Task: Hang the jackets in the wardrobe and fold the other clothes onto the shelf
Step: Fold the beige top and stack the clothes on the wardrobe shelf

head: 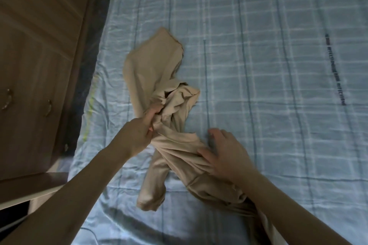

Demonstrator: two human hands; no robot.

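Note:
A crumpled beige garment (157, 69) lies on the bed, twisted in its middle, one end spread toward the upper left, a sleeve-like end at the lower centre. My left hand (137, 133) is closed on a bunch of the cloth at the twist. My right hand (225, 153) rests flat on the garment's lower right part, fingers spread, its thumb pressing the fabric. The rest of the garment runs under my right forearm toward the bottom edge.
The bed is covered with a light blue checked sheet (268, 65). A brown wooden wardrobe (37, 55) with metal handles stands along the bed's left side, with a narrow dark gap between them. A pale ledge (29, 191) juts out at the lower left.

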